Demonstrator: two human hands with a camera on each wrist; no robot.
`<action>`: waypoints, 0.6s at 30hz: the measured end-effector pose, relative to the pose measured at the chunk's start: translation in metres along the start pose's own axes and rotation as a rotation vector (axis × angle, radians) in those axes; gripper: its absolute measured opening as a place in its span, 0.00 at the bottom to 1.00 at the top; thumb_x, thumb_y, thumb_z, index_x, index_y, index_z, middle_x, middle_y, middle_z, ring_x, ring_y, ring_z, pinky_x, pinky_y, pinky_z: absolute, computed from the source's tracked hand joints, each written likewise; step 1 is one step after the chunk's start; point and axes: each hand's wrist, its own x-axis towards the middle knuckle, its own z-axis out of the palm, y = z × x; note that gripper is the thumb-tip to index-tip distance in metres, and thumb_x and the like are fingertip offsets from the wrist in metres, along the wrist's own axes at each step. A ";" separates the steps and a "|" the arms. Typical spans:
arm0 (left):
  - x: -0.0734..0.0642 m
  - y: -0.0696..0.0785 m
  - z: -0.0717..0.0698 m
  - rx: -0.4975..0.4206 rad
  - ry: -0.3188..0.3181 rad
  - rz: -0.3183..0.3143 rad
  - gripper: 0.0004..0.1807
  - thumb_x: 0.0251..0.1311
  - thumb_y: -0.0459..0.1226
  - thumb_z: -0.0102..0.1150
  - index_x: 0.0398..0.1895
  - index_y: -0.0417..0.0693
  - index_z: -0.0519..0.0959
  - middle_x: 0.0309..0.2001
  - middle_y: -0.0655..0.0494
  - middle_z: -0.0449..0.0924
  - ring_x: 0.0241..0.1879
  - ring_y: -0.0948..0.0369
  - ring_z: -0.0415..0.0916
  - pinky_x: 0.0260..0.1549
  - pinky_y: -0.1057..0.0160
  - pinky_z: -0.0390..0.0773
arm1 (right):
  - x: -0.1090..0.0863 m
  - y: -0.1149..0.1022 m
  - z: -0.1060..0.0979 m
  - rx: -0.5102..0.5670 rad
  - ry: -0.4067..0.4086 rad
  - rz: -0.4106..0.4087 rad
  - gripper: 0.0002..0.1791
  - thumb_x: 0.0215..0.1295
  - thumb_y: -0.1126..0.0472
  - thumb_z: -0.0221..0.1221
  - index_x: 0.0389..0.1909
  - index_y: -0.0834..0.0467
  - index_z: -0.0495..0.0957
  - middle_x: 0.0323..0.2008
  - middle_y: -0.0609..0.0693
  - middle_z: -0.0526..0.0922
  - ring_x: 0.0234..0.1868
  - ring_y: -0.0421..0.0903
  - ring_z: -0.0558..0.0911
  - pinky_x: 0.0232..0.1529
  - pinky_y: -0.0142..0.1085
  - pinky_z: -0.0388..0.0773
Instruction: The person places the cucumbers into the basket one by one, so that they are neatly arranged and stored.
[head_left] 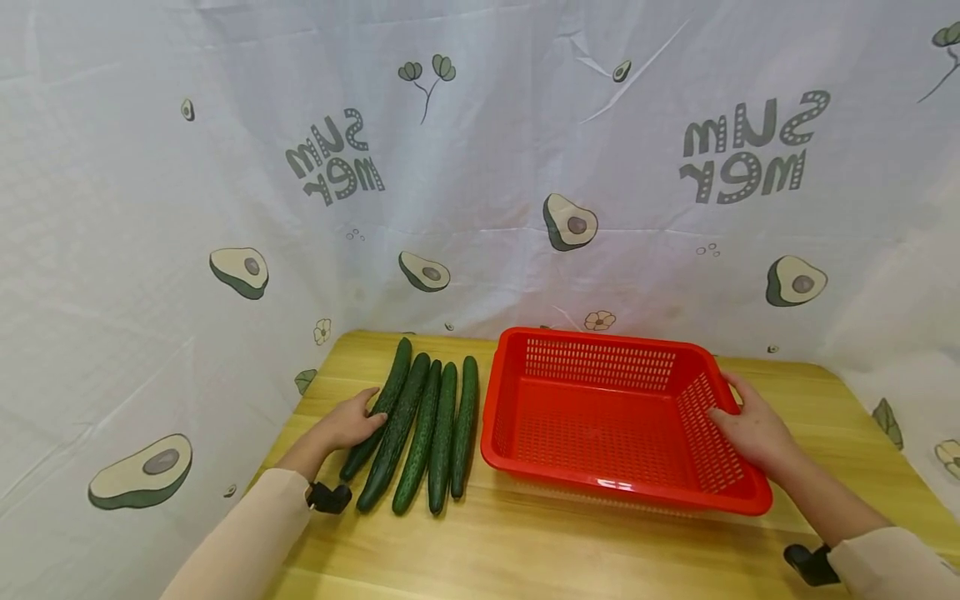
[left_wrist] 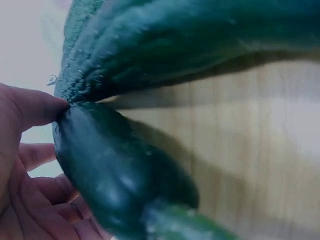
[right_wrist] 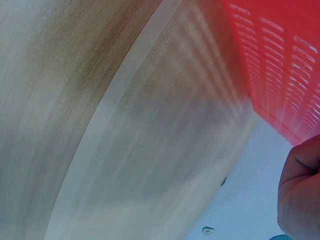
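Several long dark green cucumbers lie side by side on the wooden table, left of a red plastic basket. My left hand [head_left: 348, 423] holds the leftmost cucumber [head_left: 397, 367] around its middle. In the left wrist view, the thumb lies on one side of that cucumber [left_wrist: 115, 170] and the curled fingers on the other; the neighbouring cucumber [left_wrist: 165, 45] lies against it near the thumb. My right hand [head_left: 757, 429] grips the right rim of the basket [head_left: 600, 483], thumb inside and fingers outside. The basket's inside shows only its slotted walls and bottom.
The light wooden table [head_left: 465, 550] runs up to a white curtain [head_left: 487, 167] printed with avocados, which hangs behind and along both sides. Small black wrist devices [head_left: 328, 497] sit on both wrists.
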 end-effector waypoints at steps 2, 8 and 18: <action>-0.001 0.000 -0.001 -0.016 -0.001 -0.009 0.36 0.78 0.41 0.51 0.81 0.32 0.55 0.55 0.31 0.81 0.56 0.36 0.79 0.54 0.38 0.79 | 0.000 0.000 0.000 -0.004 0.002 0.002 0.42 0.82 0.61 0.46 0.83 0.66 0.31 0.59 0.82 0.68 0.34 0.46 0.87 0.34 0.45 0.89; -0.002 -0.004 0.000 -0.119 0.002 -0.030 0.33 0.80 0.38 0.47 0.80 0.32 0.55 0.72 0.25 0.66 0.67 0.31 0.70 0.60 0.35 0.76 | 0.000 0.001 0.001 -0.014 0.003 -0.002 0.42 0.82 0.60 0.46 0.83 0.66 0.31 0.58 0.82 0.69 0.34 0.46 0.87 0.33 0.45 0.89; -0.003 -0.011 0.003 -0.318 0.030 -0.078 0.31 0.82 0.38 0.42 0.82 0.36 0.52 0.39 0.34 0.83 0.38 0.41 0.83 0.45 0.48 0.81 | 0.001 0.002 0.001 0.003 0.000 -0.002 0.43 0.81 0.60 0.46 0.83 0.65 0.31 0.58 0.81 0.69 0.33 0.47 0.87 0.34 0.46 0.89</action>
